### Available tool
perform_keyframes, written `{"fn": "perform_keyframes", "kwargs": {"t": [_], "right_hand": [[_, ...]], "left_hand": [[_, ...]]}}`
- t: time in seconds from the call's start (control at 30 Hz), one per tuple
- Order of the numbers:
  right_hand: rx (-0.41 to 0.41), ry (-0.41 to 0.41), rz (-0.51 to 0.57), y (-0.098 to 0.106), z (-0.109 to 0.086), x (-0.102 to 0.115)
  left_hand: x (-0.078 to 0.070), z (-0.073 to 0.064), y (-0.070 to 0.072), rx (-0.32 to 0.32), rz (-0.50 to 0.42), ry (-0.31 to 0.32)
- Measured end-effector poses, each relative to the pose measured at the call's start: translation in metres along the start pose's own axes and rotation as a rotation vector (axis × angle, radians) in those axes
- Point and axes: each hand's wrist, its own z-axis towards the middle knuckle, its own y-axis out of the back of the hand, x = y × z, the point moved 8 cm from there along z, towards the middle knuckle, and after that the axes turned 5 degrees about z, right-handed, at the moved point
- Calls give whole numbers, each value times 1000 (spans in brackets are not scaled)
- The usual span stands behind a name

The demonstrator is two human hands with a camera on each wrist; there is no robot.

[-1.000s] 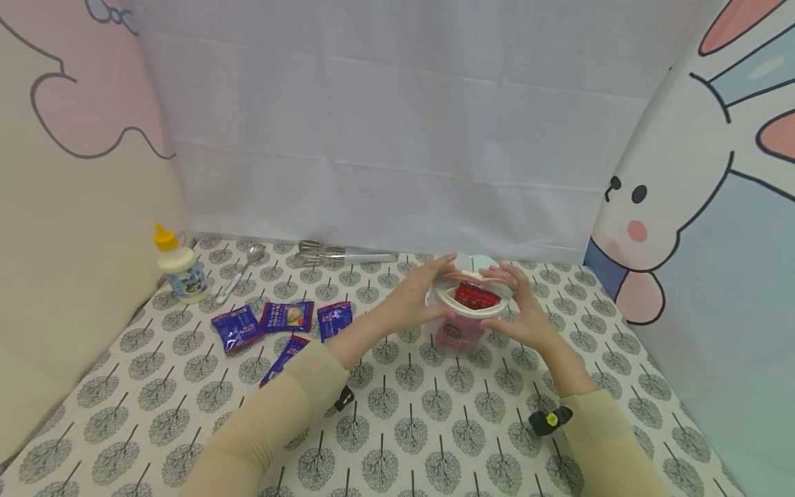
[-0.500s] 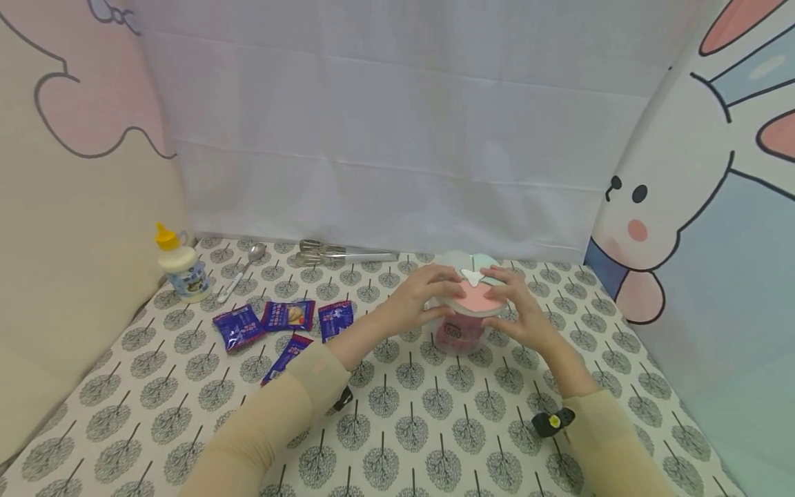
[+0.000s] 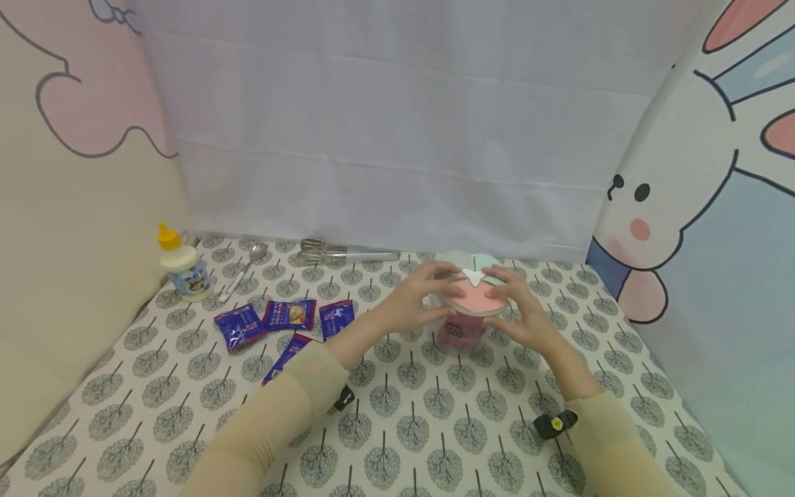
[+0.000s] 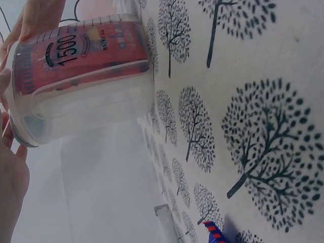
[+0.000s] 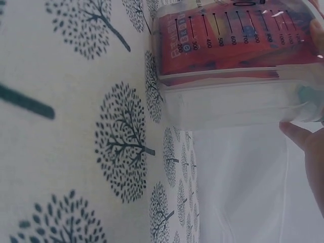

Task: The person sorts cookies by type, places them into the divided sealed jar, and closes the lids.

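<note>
A clear plastic storage container [image 3: 459, 337], marked 1500, stands upright on the table at centre right. Its lid [image 3: 477, 298] has a pink front flap lying down, a white bow-shaped piece in the middle and pale mint behind. My left hand [image 3: 417, 300] grips the lid's left side, fingers bent over the top and thumb by the rim. On the right side my right hand [image 3: 526, 310] does likewise, fingertips on the pink flap and thumb lower down. Through the clear wall a red packet [image 4: 114, 43] shows in the left wrist view.
Several purple snack packets [image 3: 290, 315] lie left of centre, one partly behind the left sleeve. A white bottle with a yellow cap [image 3: 184, 271] stands at the far left, beside a spoon [image 3: 243, 272]. A pronged metal utensil [image 3: 350, 255] lies along the back edge.
One second ago the pink flap was raised and the red packet showed in the opening. The flap has since come down over it, both hands' fingers now on top.
</note>
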Motion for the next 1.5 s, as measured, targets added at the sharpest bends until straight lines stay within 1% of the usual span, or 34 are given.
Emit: {"fn": "perform_keyframes", "kwargs": {"t": [0.07, 0.13, 0.2, 0.27, 0.33, 0.4, 0.47, 0.53, 0.57, 0.63, 0.7, 0.8, 0.9, 1.03, 1.13, 1.17, 1.23, 1.37, 1.43, 1.5], "right_hand": [[4, -39, -10, -1, -3, -8], [5, -106, -31, -2, -7, -17], [-9, -216, -64, -3, -11, -25], [-31, -363, -92, -4, -15, -29], [-56, -512, -110, -6, -20, -30], [-80, -636, -99, -10, -24, -27], [-100, -721, -88, -14, -28, -23], [-118, -770, -87, -18, -30, -20], [-130, -780, -92, -19, -30, -19], [-154, -788, -103, -21, -30, -19], [-175, -776, -111, -20, -29, -20], [-178, -745, -96, -16, -24, -24], [-142, -691, -50, -10, -18, -32], [-58, -630, 87, -4, -15, -48], [9, -589, 215, -2, -14, -59], [31, -573, 262, -1, -14, -62], [69, -531, 395, -1, -12, -68], [156, -455, 633, 1, -9, -77], [199, -445, 713, 1, -9, -81], [237, -438, 740, 2, -11, -85]], "left_hand": [[9, 0, 1, 33, -22, 79], [19, 0, 1, 77, -46, 163], [30, 1, -1, 132, -84, 238], [41, 0, -6, 198, -133, 315], [49, -1, -11, 261, -178, 376], [56, -2, -15, 304, -226, 404], [60, -2, -18, 325, -278, 416], [63, -2, -21, 331, -333, 412], [64, -2, -22, 327, -360, 411], [65, -3, -25, 315, -407, 424], [65, -4, -25, 297, -428, 441], [61, -5, -23, 264, -420, 453], [53, -7, -16, 232, -388, 451], [46, -12, -5, 188, -368, 480], [40, -18, 2, 177, -350, 500], [37, -20, 4, 178, -339, 500], [31, -24, 7, 181, -320, 509], [20, -36, 9, 192, -296, 547], [16, -41, 9, 208, -281, 559], [13, -46, 6, 226, -267, 555]]}}
